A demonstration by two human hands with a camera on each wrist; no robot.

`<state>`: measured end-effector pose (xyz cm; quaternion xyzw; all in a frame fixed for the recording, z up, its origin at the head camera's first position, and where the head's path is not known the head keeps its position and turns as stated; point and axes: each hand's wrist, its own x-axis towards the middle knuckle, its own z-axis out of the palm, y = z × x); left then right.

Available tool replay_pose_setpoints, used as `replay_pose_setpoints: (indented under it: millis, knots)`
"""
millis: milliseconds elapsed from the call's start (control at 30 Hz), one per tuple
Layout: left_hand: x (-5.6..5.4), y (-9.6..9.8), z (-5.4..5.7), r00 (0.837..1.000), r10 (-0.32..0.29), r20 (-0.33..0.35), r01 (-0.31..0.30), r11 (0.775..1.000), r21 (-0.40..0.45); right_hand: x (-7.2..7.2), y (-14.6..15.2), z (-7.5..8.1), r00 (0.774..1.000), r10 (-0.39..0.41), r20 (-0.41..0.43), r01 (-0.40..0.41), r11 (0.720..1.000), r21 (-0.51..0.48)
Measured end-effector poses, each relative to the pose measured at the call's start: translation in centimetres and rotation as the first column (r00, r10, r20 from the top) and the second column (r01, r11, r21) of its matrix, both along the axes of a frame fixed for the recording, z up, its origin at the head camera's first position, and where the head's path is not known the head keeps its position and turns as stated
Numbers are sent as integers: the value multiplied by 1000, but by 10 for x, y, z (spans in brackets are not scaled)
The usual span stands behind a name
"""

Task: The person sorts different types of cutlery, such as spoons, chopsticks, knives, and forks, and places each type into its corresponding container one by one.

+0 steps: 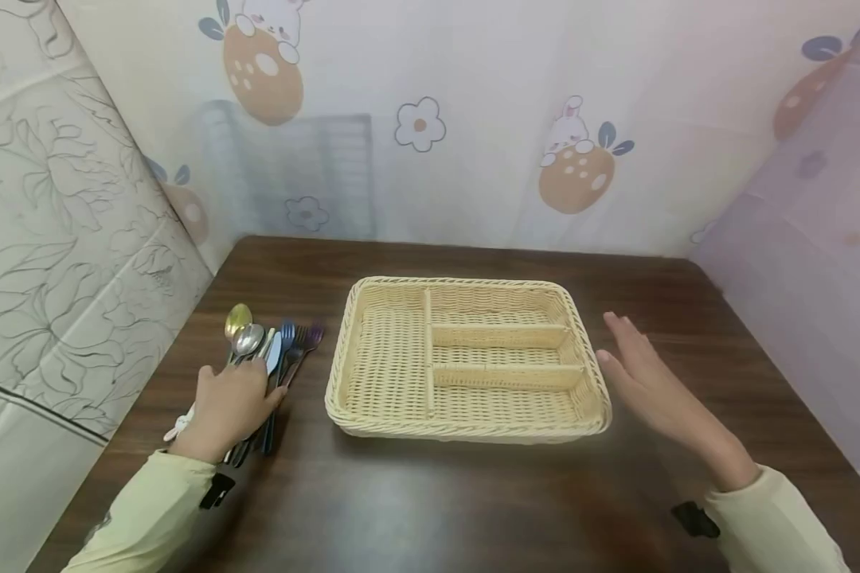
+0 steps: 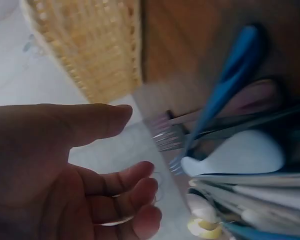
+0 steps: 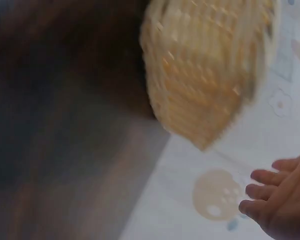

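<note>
My left hand (image 1: 225, 406) hovers low over a bunch of cutlery at the table's left, overlapping the handles in the head view. Its thumb and fingers stand apart with nothing between them in the left wrist view. Around it lie a gold spoon (image 1: 238, 317), a silver spoon (image 1: 247, 341), a blue fork (image 2: 225, 85), a purple fork (image 1: 316, 334) and a knife (image 1: 274, 352). A white rabbit-shaped handle end (image 1: 178, 426) sticks out left of the hand. My right hand (image 1: 659, 394), fingers extended, is held beside the right end of a wicker basket (image 1: 337, 382), apart from it.
Upright dividers (image 1: 430, 350) split the basket into one wide left compartment and three narrow right ones. It sits mid-table on dark brown wood (image 1: 401, 501). Behind the table hangs a printed curtain (image 1: 473, 183); patterned sheets also flank both sides.
</note>
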<state>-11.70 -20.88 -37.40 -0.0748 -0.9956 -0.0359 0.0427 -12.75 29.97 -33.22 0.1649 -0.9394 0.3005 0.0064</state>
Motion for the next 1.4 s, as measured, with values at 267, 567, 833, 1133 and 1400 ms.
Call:
replay_pose_setpoints:
  millis: [267,567,833,1133,1400]
  knots:
    - [-3,5,-18,999,-8,40,10,999,-45,-14,-11,-30,986,-71,153,90,988,-122]
    - [-2,5,-28,999,-44,-27,42,995,-95,-21,-20,-49,971,-140,193,178,964,-197]
    - [-5,4,-27,998,-27,62,32,996,-79,-20,-24,-56,968,-197,156,228,949,-218]
    - [-9,5,-24,990,-6,138,15,998,-64,-23,-24,-57,967,-209,147,240,942,-236]
    - [-11,6,-28,994,5,107,4,996,-89,-24,-23,-56,970,-197,145,226,947,-227]
